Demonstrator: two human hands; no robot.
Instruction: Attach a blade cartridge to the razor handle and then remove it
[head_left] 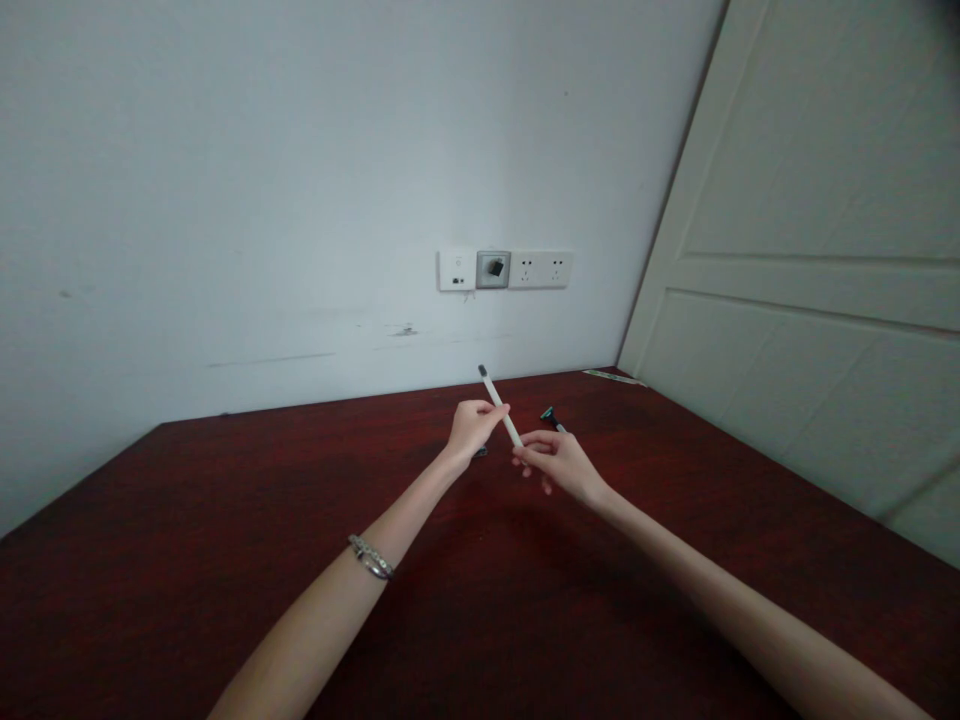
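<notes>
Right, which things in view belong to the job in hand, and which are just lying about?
In hand:
- white stick with dark tip, held by left hand and right hand

Apparently just lying about:
- razor, partly hidden by the right hand
- small dark item by the left hand, unclear
- pale strip near the wall

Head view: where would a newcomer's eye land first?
Probably on the slim white stick with a dark tip near the centre, held by the left fingers and right fingers. Next, the dark red tabletop spreading beneath, then the sockets on the pale wall beyond it.
</notes>
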